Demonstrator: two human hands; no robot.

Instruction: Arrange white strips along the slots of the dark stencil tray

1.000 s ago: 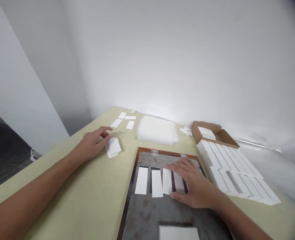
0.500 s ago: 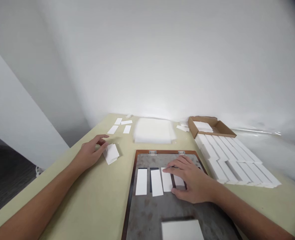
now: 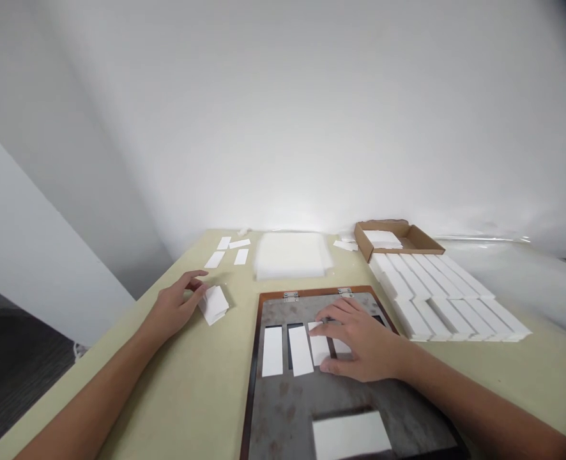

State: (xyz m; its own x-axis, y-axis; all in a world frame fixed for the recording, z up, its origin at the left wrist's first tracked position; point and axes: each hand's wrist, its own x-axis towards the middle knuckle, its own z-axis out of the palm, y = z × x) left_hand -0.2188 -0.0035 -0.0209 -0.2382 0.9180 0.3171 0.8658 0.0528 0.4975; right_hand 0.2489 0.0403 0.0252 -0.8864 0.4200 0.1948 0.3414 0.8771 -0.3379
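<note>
left of the hinged plate (image 3: 290,404), a strip of tabletop (image 3: 187,396) parts its brown edge from a card pile (image 3: 215,304). four slim, plain white cards (image 3: 300,351) lie over the plate's slots, one skewed; the right hand (image 3: 359,338), fingers spread, covers parts of two. the left hand (image 3: 178,306), thumb and fingers parted, meets the pile.

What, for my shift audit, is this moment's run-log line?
left hand: at card pile | right hand: spread over white cards on hinged grey plate | right side: white stacks, open cardboard box
</note>
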